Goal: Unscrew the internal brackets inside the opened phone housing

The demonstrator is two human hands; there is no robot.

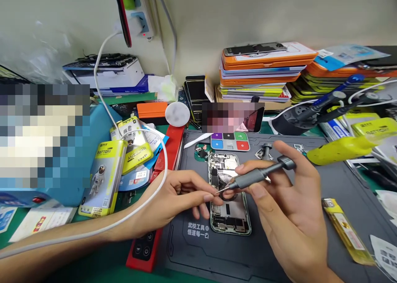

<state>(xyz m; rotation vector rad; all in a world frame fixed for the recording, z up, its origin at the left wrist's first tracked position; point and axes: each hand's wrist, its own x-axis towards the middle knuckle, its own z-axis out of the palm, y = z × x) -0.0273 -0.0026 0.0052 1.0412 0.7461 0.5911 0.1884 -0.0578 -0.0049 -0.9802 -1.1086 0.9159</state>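
Note:
My right hand (291, 204) grips a dark grey precision screwdriver (254, 176), with the index finger raised behind its end cap. The shaft tilts down to the left. At the tip, the thumb and fingers of my left hand (182, 194) are pinched together; whatever they hold is too small to make out. Below both hands an opened smartphone (231, 212) lies on the grey work mat (195, 262), its inner boards and metal parts exposed. My fingers and the tool cover part of its middle.
A yellow bottle (338, 152) and a yellow-edged battery (347, 231) lie to the right. Behind stand a propped phone (256, 120), a coloured magnetic pad (230, 141) and a tool holder (288, 120). Battery packs (102, 177) crowd the left. A white cable (166, 159) loops over my left forearm.

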